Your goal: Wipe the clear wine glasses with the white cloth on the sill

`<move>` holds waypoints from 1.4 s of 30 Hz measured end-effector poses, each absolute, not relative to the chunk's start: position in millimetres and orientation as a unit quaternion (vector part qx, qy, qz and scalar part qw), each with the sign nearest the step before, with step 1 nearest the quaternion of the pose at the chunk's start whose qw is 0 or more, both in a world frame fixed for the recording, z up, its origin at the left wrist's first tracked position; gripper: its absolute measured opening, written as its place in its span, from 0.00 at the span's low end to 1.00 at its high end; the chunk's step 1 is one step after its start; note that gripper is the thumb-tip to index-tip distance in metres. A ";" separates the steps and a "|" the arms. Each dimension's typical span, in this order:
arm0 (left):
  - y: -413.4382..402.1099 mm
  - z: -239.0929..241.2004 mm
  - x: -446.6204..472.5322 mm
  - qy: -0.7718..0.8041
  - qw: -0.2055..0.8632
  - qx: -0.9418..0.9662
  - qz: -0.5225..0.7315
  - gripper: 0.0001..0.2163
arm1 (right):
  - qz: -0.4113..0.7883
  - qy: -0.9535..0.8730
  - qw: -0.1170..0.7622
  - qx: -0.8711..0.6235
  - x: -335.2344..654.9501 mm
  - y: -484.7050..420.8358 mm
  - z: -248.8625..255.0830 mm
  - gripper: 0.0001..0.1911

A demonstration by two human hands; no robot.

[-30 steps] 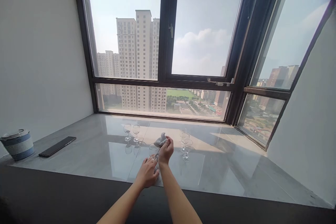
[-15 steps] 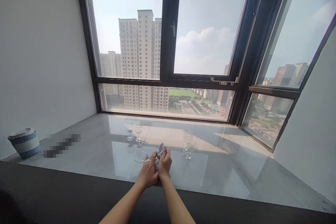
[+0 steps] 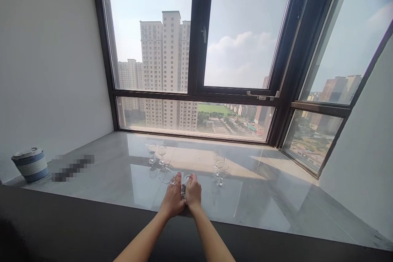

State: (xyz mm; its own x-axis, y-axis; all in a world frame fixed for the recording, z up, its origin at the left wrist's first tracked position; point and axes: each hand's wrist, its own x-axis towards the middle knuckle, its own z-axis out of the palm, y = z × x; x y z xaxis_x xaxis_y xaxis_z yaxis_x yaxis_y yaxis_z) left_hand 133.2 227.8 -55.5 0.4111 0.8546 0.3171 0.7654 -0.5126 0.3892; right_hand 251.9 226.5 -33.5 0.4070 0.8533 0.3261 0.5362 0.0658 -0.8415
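Observation:
My left hand [image 3: 172, 199] is closed around the stem end of a clear wine glass [image 3: 166, 175], whose bowl tilts up and to the left. Beside it, my right hand [image 3: 193, 190] is closed on a grey-white cloth [image 3: 184, 187]. The cloth is bunched between both hands, and the base of the glass is hidden by fingers and cloth. Two upright wine glasses, one on the left [image 3: 152, 153] and one on the right [image 3: 162, 154], stand beyond my left hand. To the right of my hands, several more stand in a row, the nearest glass [image 3: 221, 175] in front.
A glossy grey tiled sill [image 3: 107, 172] spans the view under a dark-framed window [image 3: 196, 95]. On its far left sits a blue-and-white striped bucket [image 3: 30, 166], with a pixelated patch next to it. The sill's front edge runs below my wrists.
The wine glass in my left hand has turned so its bowl points more upward. My left fingers have lifted, and less of the cloth shows above my right hand.

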 end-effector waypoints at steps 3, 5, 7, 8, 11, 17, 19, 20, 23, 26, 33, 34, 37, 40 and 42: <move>227.5 -53.3 132.6 0.484 0.085 0.839 0.234 0.47 | 0.133 -0.542 0.497 -0.665 259.1 216.1 -26.4 0.24; 227.2 -51.7 132.5 0.483 0.082 0.842 0.224 0.48 | 0.099 -0.568 0.467 -0.670 266.6 206.9 -23.4 0.24; 226.8 -50.8 132.8 0.485 0.076 0.843 0.219 0.48 | 0.055 -0.600 0.416 -0.681 278.5 197.8 -23.1 0.24; 226.6 -50.7 133.1 0.487 0.071 0.843 0.219 0.47 | 0.032 -0.614 0.387 -0.687 286.2 193.5 -24.0 0.24; 225.9 -50.7 134.2 0.492 0.065 0.839 0.223 0.45 | -0.037 -0.642 0.306 -0.702 314.9 181.1 -30.5 0.25; 225.9 -50.8 135.6 0.494 0.063 0.837 0.226 0.44 | -0.095 -0.642 0.276 -0.709 367.1 155.4 -49.1 0.26; 226.7 -52.4 135.7 0.490 0.054 0.841 0.224 0.44 | -0.094 -0.634 0.291 -0.710 374.5 150.5 -55.1 0.27; 227.1 -53.5 135.6 0.489 0.049 0.842 0.221 0.43 | -0.092 -0.629 0.297 -0.713 376.2 149.4 -57.8 0.28; 229.2 -56.1 135.3 0.481 0.032 0.853 0.201 0.41 | -0.088 -0.616 0.306 -0.720 376.0 149.8 -63.6 0.28; 233.9 -53.5 136.2 0.465 0.021 0.870 0.162 0.39 | -0.088 -0.610 0.314 -0.723 373.4 151.5 -64.5 0.26; 260.8 -30.6 164.0 0.411 0.043 0.911 0.023 0.34 | -0.115 -0.596 0.362 -0.707 371.3 149.7 -61.5 0.23; 266.3 -28.4 171.0 0.408 0.044 0.912 0.014 0.34 | -0.120 -0.596 0.369 -0.703 371.4 149.7 -62.1 0.23; 285.3 -25.0 193.9 0.416 0.041 0.909 0.004 0.32 | -0.133 -0.592 0.386 -0.695 371.7 150.4 -64.2 0.23; 306.6 -24.1 217.9 0.424 0.035 0.905 0.005 0.31 | -0.138 -0.582 0.396 -0.697 371.9 151.1 -64.8 0.23; 321.1 -24.3 233.7 0.431 0.028 0.902 0.005 0.31 | -0.139 -0.574 0.400 -0.701 371.7 151.2 -63.8 0.23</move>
State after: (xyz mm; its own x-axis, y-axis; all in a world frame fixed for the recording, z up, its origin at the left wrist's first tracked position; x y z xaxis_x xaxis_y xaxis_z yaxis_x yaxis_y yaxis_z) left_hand 233.7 321.1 -24.3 0.6286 0.7776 -0.0145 0.7770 -0.6271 0.0549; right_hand 371.7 151.2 -63.8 0.3022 0.6934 0.6541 0.9156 -0.0201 -0.4016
